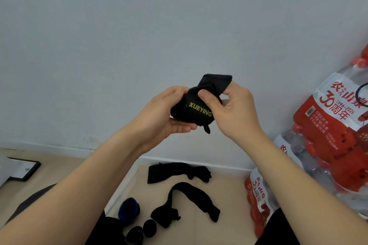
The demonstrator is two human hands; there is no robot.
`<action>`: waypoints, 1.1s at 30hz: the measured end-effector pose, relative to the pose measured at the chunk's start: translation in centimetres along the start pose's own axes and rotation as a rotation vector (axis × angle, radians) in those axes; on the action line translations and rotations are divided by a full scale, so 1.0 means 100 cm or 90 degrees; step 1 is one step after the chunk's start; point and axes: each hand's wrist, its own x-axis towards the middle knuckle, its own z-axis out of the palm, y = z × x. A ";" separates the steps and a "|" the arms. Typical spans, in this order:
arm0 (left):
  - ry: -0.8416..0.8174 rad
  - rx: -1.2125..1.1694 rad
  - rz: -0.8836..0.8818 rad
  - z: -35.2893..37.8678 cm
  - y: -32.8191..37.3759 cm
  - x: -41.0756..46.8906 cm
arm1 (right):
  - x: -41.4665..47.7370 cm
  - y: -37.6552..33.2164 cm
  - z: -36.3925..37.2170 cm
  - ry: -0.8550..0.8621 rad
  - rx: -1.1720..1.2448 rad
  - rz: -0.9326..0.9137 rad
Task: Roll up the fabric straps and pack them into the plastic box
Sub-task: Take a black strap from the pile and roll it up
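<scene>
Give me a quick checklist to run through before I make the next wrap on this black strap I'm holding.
1. Roll secured: ok. The left hand cups the XUEYING strap.
2. Tail controlled: ok. The right hand pinches the loose end, with its thumb on the roll.
3. Roll finished: not ok. The loose end stands free above the roll.
4. Plastic box ready: cannot tell. No box shows clearly.
5. Other straps done: not ok. Two unrolled straps lie on the floor.
6. Finished rolls nearby: ok. A blue roll sits below the arms.
</scene>
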 end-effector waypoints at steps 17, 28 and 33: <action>0.021 0.280 0.233 0.007 -0.012 0.000 | 0.001 -0.004 0.012 0.136 -0.390 -0.180; 0.006 0.413 0.324 0.009 -0.023 -0.008 | -0.002 -0.014 0.021 -0.141 0.301 0.319; 0.079 0.162 0.184 0.023 -0.015 -0.004 | -0.001 -0.012 0.021 -0.007 -0.001 -0.040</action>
